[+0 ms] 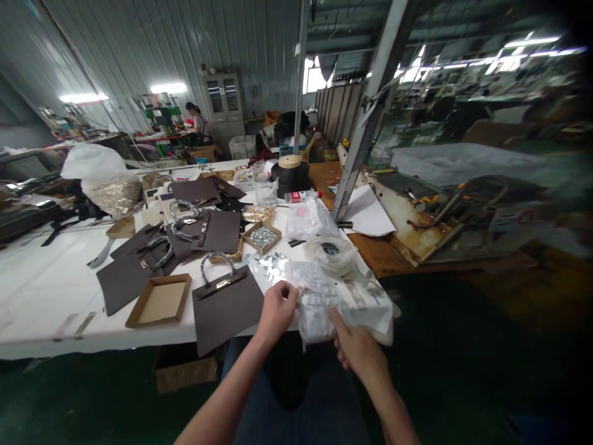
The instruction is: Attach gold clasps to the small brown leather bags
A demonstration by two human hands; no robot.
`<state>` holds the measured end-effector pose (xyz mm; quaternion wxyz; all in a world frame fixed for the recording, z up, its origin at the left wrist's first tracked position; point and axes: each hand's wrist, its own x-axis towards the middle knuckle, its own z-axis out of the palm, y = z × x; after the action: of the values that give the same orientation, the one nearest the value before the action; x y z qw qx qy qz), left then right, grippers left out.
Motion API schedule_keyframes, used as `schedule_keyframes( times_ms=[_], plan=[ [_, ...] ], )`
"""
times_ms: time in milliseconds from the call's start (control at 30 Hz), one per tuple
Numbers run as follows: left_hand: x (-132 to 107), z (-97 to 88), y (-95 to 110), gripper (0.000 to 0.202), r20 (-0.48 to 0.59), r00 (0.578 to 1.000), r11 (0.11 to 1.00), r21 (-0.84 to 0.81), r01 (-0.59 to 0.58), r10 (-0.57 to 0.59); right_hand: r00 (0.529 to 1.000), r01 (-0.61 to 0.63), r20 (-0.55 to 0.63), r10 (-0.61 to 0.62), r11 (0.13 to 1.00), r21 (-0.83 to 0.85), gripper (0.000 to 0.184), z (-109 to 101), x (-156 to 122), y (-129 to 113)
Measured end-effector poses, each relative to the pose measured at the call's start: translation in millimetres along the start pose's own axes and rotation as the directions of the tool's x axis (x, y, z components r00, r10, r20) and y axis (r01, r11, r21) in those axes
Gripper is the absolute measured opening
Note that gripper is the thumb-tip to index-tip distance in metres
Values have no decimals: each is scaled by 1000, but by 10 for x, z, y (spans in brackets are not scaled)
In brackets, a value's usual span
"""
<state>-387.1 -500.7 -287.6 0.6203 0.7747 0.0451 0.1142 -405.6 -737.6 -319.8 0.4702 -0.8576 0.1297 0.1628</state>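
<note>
My left hand (280, 304) is closed in a pinch at the left edge of a clear plastic bag (317, 312) with white packets inside. My right hand (360, 347) grips the same bag at its lower right corner, one digit stretched over the plastic and the others curled below. The bag lies at the table's front edge. Left of my left hand is a flat dark brown handbag panel (227, 315) with a wrapped handle and a metal clasp. Small shiny metal plates (273, 266) lie on plastic just behind that hand.
An empty cardboard tray (160, 300) and more brown panels (132, 272) lie to the left. Behind stand a box of silver hardware (262, 237), a bottle (301, 196) and a black spool (291, 176). A metal post (365, 130) rises at right. A person (198, 127) sits far back.
</note>
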Motion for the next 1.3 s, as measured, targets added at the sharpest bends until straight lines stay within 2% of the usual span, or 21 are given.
schedule_keyframes(
  times_ms=[33,67,133,200,233,267,400,500,600,733,833,933,1000,1133,1200,1300],
  plan=[
    [19,-30,25,27,-15,1000,998,60,-20,20,985,79,-138,-105,979,-187,83,-48,-38,-38],
    [27,-45,44,26,-28,999,994,106,-41,45,938,161,-248,-241,939,-303,76,-74,-78,-92],
    [14,-30,81,27,-36,996,986,152,-74,81,790,395,-333,-515,843,-365,56,-54,-150,-263],
    [-19,21,135,27,-27,994,986,134,-100,105,640,637,-276,-717,696,-330,50,34,-190,-508],
    [-38,49,170,27,-18,993,988,106,-113,116,590,706,-218,-778,628,-329,53,82,-197,-642],
    [-55,71,207,27,-6,992,989,75,-124,125,567,733,-157,-809,582,-351,54,122,-200,-773],
    [-86,93,310,27,28,988,986,64,-156,155,600,668,-41,-799,529,-523,37,100,-217,-1138],
    [-60,83,313,27,67,980,973,124,-194,187,585,692,48,-809,468,-549,26,-83,-220,-1235],
    [3,108,328,27,124,974,971,120,-205,190,598,703,120,-792,447,-553,22,-293,-180,-1301],
    [53,174,434,23,149,962,954,161,-254,231,569,677,182,-802,331,-658,20,-458,-135,-1424],
    [24,178,496,22,160,950,925,230,-302,270,554,678,183,-812,313,-665,18,-456,-148,-1457],
    [-12,134,486,22,177,935,877,329,-349,306,543,670,154,-825,316,-672,17,-347,-156,-1378],
    [-18,90,472,22,187,930,850,379,-366,317,520,656,101,-848,321,-683,16,-242,-130,-1286],
    [1,17,545,23,206,931,881,313,-356,303,414,667,65,-908,254,-700,18,-120,-8,-1143],
    [8,16,630,22,236,923,901,245,-359,304,366,677,50,-929,229,-700,17,-158,66,-1120],
    [7,81,749,24,270,894,894,181,-411,357,319,711,-27,-947,259,-654,9,-319,178,-1110]
  ],
)
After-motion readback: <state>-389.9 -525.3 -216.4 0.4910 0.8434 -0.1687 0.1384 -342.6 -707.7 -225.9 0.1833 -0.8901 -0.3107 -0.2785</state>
